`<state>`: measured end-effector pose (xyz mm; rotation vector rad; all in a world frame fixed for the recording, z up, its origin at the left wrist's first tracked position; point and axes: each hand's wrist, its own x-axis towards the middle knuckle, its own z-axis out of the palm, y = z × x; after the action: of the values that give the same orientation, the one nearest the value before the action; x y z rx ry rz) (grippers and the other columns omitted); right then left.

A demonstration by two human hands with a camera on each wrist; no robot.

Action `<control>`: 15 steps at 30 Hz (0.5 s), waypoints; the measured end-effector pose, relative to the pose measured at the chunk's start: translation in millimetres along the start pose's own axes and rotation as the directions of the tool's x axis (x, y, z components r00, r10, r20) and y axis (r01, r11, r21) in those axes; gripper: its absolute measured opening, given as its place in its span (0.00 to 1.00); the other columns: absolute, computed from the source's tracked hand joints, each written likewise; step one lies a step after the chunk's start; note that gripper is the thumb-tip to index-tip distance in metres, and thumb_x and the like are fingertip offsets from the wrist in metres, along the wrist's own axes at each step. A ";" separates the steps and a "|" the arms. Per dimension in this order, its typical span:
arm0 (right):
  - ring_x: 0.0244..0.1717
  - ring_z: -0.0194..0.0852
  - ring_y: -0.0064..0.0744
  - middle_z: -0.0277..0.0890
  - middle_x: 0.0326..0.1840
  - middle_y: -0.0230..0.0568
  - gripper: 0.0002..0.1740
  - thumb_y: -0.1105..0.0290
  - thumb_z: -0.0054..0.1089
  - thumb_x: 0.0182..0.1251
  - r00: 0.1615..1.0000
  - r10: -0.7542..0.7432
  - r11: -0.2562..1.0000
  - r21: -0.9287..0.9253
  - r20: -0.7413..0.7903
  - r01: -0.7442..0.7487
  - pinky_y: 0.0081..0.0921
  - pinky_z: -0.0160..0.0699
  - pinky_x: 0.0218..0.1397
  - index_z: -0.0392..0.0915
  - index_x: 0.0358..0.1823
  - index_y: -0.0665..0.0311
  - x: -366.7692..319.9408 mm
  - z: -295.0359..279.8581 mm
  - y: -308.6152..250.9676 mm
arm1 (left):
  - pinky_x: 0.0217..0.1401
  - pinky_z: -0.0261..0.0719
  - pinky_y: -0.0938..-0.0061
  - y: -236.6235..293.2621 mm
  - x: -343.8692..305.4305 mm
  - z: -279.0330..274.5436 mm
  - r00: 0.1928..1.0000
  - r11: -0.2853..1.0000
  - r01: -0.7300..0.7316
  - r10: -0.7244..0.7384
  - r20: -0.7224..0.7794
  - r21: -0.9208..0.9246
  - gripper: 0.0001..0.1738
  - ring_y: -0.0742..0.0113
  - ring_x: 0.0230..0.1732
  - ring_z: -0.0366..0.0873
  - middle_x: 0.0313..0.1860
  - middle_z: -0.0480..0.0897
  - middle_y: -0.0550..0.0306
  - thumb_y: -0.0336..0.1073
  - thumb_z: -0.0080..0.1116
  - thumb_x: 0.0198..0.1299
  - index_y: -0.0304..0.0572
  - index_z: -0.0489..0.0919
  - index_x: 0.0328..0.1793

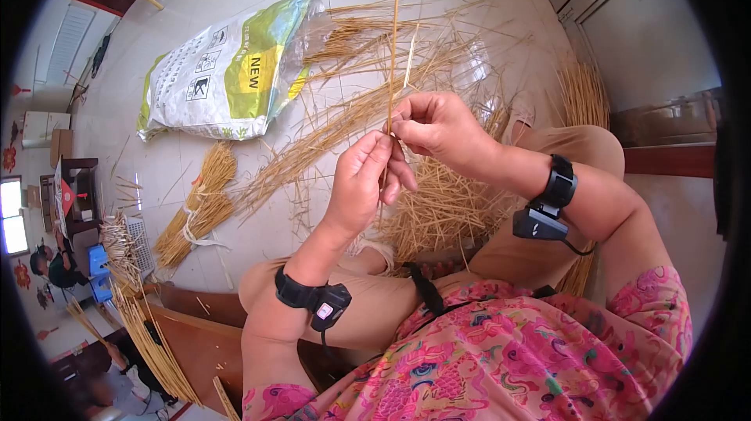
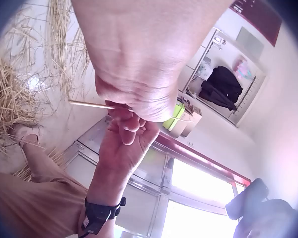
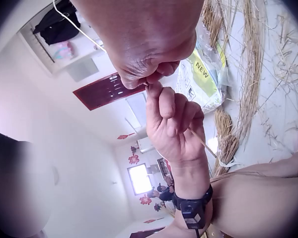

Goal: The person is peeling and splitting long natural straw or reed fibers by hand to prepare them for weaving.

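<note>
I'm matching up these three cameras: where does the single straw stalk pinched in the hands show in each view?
Head: the straw stalk rises straight up from the hands, top centre.
Left wrist: its end juts leftward, centre-left.
Right wrist: a short length pokes out to the lower right, mid-frame.
Shared landmark: the left hand pinching it.

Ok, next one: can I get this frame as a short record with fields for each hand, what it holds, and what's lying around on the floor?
left hand: grips the straw stalk, fingers curled round it
right hand: pinches the same stalk just above the left hand
stalk: upright, running out of the top of the head view
floor: loose straw scattered over tiles
further left: tied bundle lying flat
beyond: printed sack on its side
</note>
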<state>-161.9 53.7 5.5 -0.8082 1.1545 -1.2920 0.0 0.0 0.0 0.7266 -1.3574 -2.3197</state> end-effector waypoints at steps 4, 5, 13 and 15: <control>0.19 0.59 0.12 0.69 0.21 0.28 0.04 0.73 0.57 0.61 1.000 0.004 0.998 0.056 0.022 -0.005 0.13 0.58 0.21 0.75 0.30 0.66 1.5 -2.2 -2.8 | 0.14 0.59 0.91 -0.8 2.7 1.5 0.998 0.995 -0.001 0.007 0.064 -0.098 0.14 0.81 0.12 0.65 0.21 0.79 0.50 0.42 0.38 0.71 0.41 0.70 0.38; 0.19 0.57 0.12 0.69 0.20 0.28 0.04 0.74 0.56 0.60 1.000 0.007 0.997 0.080 0.025 -0.009 0.13 0.56 0.20 0.75 0.29 0.66 0.8 -2.1 -2.7 | 0.14 0.58 0.91 -1.3 2.1 1.4 0.996 0.994 0.003 0.007 0.091 -0.112 0.14 0.81 0.11 0.64 0.20 0.79 0.50 0.42 0.38 0.71 0.42 0.70 0.38; 0.17 0.55 0.13 0.69 0.20 0.28 0.02 0.74 0.55 0.59 0.972 0.104 0.945 0.284 0.210 -0.162 0.13 0.53 0.19 0.74 0.29 0.64 2.8 -3.9 -1.0 | 0.13 0.56 0.90 1.1 1.9 -11.7 0.929 0.901 0.183 -0.028 0.368 -0.392 0.14 0.79 0.08 0.60 0.21 0.80 0.48 0.42 0.37 0.72 0.43 0.69 0.38; 0.16 0.54 0.12 0.68 0.20 0.27 0.02 0.74 0.56 0.58 0.981 0.094 0.959 0.251 0.168 -0.135 0.13 0.52 0.19 0.73 0.29 0.63 3.5 -3.2 -0.8 | 0.12 0.56 0.89 2.7 2.4 -10.7 0.939 0.913 0.173 -0.040 0.341 -0.369 0.15 0.79 0.07 0.58 0.19 0.78 0.48 0.43 0.37 0.72 0.44 0.69 0.38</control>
<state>-165.5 50.7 4.8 -0.6246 0.8721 -1.2307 4.5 -10.0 -2.6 0.3034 -0.9258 -2.7787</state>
